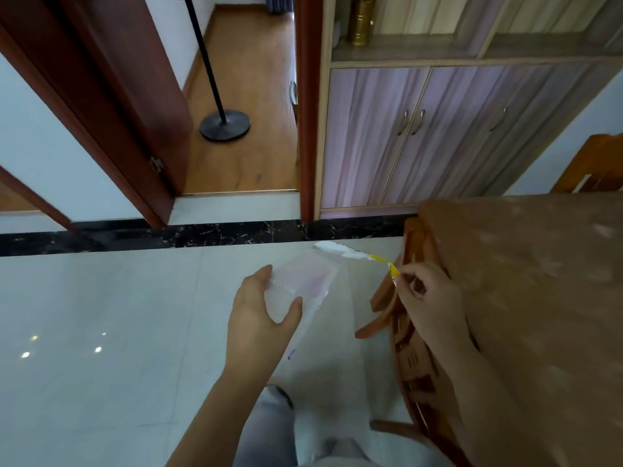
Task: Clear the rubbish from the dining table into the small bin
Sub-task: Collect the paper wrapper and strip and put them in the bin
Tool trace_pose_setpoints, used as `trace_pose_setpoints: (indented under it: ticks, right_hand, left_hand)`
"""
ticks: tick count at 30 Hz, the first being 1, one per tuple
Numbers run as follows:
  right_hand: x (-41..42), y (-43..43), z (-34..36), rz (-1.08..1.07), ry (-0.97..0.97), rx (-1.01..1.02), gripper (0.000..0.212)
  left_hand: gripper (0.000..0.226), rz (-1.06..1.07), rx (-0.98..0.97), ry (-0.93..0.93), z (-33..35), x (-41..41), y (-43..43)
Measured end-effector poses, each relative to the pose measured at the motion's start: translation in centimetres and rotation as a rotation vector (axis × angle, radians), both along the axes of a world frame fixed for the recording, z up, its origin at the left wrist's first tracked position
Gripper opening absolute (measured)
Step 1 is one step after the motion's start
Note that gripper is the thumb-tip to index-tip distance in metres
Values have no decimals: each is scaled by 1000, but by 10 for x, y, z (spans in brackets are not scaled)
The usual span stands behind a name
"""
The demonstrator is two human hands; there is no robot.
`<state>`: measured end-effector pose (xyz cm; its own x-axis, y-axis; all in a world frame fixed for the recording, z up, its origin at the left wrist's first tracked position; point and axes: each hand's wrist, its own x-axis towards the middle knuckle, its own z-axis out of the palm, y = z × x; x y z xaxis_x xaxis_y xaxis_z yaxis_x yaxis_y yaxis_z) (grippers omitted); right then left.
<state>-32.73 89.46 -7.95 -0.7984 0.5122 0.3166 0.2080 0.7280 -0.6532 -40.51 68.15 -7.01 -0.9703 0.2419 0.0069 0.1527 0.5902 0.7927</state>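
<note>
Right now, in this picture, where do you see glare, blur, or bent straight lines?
Head view: bright glare spots on the floor tiles, lower left; head view: the table looks blurred, the clear packet in the left hand hard to outline; head view: the door frame leans from the wide lens.
</note>
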Motion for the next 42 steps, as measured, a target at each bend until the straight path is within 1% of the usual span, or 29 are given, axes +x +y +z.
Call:
trace_pose_setpoints:
  ticks: [6,9,13,16,18,21,23,25,26,30,32,34,36,38,40,42]
  right_hand:
    - [-98,38,-17,-126,-9,9,11]
    - [-158,56,-11,-181,10,17,2]
    - [-235,85,4,-278,18,28,5]
    - [-271,113,6,-363,-45,-28,1]
    - [-283,138,2,-424,-75,-32,2]
    - [-298,183,-7,-530,-75,-79,7]
    - [-311,217,-14,-570,-42,-108,10]
    - [-325,251,-17,-606,-14,-113,11]
    - [-330,269,-17,-627,-9,-125,12]
    - [-339,332,-10,-719,25,-122,11]
    - [-338,359,-5,-761,55,-98,16]
    - [-332,384,-4,-822,67,-126,18]
    - [-324,402,-6,-888,86,-191,11]
    - [-317,417,-6,-944,103,-191,5]
    - [-313,434,-5,-1019,91,-146,12]
    - [-312,452,-3,-1108,71,-108,18]
  left_hand:
    - [60,-66,-13,-27,-11,-120,47]
    - [62,-116,-10,-27,-11,-186,74]
    - [59,-208,-13,-43,-13,-276,115]
    - [59,-274,19,-62,-14,-324,154]
    - [60,-317,38,-103,-11,-348,182]
    - [58,-445,32,-79,-15,-381,232]
    - [56,-502,7,-26,-16,-402,272]
    - [57,-546,-32,80,-16,-421,316]
    - [57,-572,-50,88,-14,-427,339]
    - [55,-748,9,73,4,-441,424]
    - [53,-825,9,104,7,-446,465]
    - [52,-880,18,123,8,-449,502]
    - [53,-928,44,99,6,-450,534]
    - [56,-981,64,74,3,-449,565]
    - [61,-1057,69,39,1,-447,601]
    - [64,-1126,100,62,1,-447,640]
